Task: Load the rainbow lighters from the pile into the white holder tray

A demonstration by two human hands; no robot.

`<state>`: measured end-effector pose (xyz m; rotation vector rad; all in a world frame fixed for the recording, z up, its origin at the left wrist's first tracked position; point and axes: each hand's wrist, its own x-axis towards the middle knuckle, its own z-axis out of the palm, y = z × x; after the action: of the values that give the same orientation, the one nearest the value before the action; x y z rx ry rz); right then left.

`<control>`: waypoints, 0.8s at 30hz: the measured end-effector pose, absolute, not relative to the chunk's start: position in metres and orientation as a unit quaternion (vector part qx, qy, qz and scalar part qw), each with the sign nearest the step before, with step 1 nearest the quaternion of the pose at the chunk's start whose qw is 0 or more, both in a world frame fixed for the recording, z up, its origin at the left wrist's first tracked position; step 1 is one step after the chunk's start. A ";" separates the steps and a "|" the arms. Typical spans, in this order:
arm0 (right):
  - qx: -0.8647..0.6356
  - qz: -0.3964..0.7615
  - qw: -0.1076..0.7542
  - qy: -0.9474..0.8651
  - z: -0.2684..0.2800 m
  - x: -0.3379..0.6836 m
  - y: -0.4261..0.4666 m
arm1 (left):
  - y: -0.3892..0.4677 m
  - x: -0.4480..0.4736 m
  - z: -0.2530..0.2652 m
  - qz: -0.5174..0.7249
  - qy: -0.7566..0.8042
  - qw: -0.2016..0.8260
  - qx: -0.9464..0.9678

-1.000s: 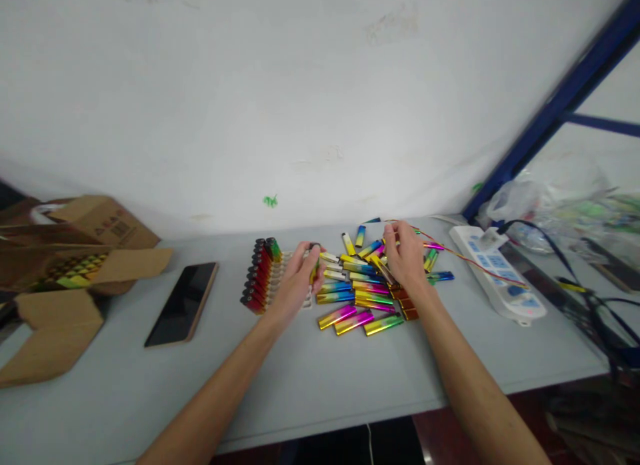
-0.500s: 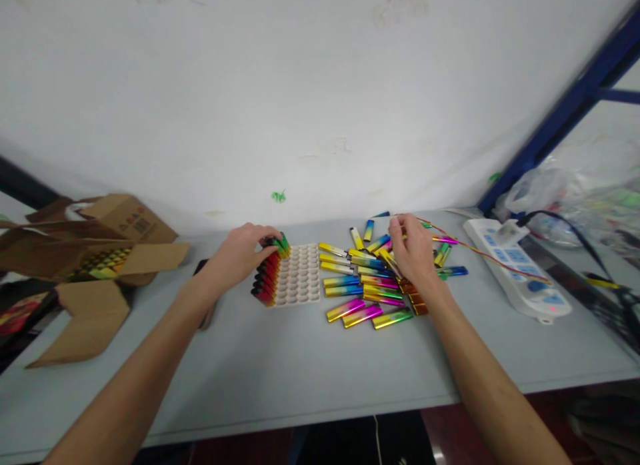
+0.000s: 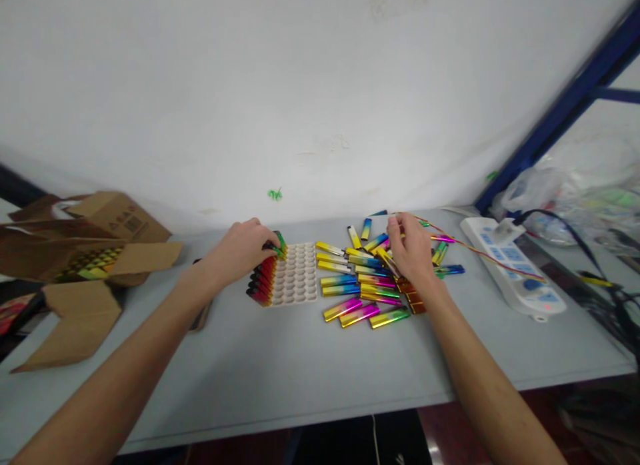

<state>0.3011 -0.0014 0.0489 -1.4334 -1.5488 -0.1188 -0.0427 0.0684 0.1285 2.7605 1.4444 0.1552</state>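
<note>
My left hand [image 3: 245, 252] is closed at the back left corner of a white tray [image 3: 295, 295] with rows of oval holes. Its fingertips pinch a green-and-yellow lighter [image 3: 281, 244] that stands there. In front of that, red-and-yellow lighters [image 3: 263, 282] with black tops fill the tray's left side. To the right, my right hand [image 3: 411, 248] rests over a loose pile of shiny two-colour lighters [image 3: 357, 312], its fingers curled together. What those fingers hold, if anything, is hidden; a yellow lighter [image 3: 386, 258] lies right beside them.
An open cardboard box [image 3: 125, 215] with yellow-and-black items inside stands on the left. A phone-like dark object [image 3: 201, 316] lies under my left forearm. At the right is a white power strip [image 3: 515, 268] with a plug and a red-yellow wire. A white wall backs the table [image 3: 280, 372].
My left hand has shifted slightly, its fingers still at the green-and-yellow lighter. My right hand stays over the pile. The whole view has moved a little.
</note>
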 end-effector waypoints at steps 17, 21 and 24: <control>-0.640 -0.114 0.509 -0.564 0.056 0.333 -0.002 | 0.011 0.041 0.095 0.175 0.341 0.013 0.924; -0.675 -0.144 0.513 -0.510 0.056 0.349 -0.004 | -0.011 0.080 0.070 0.188 0.288 0.087 0.935; -0.687 -0.140 0.521 -0.487 0.057 0.353 -0.005 | -0.030 0.099 0.060 0.208 0.250 0.106 0.940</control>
<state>0.3530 -0.0046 0.0566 -1.6455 -1.1663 -0.3360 0.0986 -0.0302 0.0597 2.7687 0.7375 0.6130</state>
